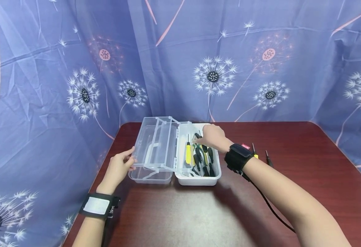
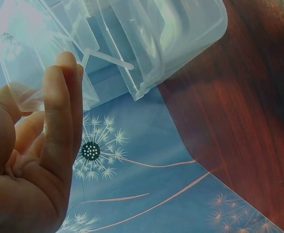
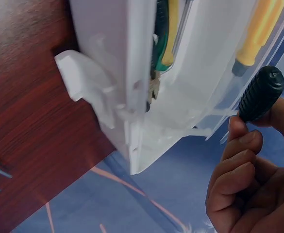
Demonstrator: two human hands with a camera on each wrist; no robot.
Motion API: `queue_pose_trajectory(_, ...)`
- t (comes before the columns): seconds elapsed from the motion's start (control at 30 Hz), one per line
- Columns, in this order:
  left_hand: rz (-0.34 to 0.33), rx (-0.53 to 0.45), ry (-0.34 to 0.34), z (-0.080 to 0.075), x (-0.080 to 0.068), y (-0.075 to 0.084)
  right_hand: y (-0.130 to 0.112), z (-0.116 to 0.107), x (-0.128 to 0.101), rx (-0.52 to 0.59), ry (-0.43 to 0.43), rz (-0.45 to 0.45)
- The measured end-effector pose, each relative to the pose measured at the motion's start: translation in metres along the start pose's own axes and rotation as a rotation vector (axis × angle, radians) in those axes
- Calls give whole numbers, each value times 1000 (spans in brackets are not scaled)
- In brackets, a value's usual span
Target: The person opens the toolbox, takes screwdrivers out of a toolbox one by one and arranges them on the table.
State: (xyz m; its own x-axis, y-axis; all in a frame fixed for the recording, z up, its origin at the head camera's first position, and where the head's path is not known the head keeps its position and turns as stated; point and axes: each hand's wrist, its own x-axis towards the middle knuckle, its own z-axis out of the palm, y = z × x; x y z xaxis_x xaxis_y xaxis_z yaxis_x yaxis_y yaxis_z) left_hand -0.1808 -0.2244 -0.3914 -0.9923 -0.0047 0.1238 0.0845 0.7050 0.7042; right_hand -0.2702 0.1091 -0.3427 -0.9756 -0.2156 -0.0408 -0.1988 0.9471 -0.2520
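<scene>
A: Nearest, what was the left hand doing?

B: Its fingers, straight and close together, touched the left edge of the clear lid, which lay open to the left of the white toolbox on the red-brown table.

A: And farther in?

B: The right hand was over the box's far end, fingertips pinching a black tool handle. A yellow screwdriver lay inside. Two tools lay on the table, right of the box.
</scene>
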Motion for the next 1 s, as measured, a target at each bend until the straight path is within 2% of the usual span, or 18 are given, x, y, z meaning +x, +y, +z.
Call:
queue_pose_trajectory(0.33, 7, 0, -2, 0, -2, -1, 28, -4, -6, -11, 22, 34)
queue_pose_trajectory(0.73, 6, -7, 1, 0, -1, 0, 54, -11, -15, 26, 25, 104)
queue_pose_trajectory(1.0, 19, -1, 2, -1, -1, -1, 72, -14, -21, 45, -7, 108)
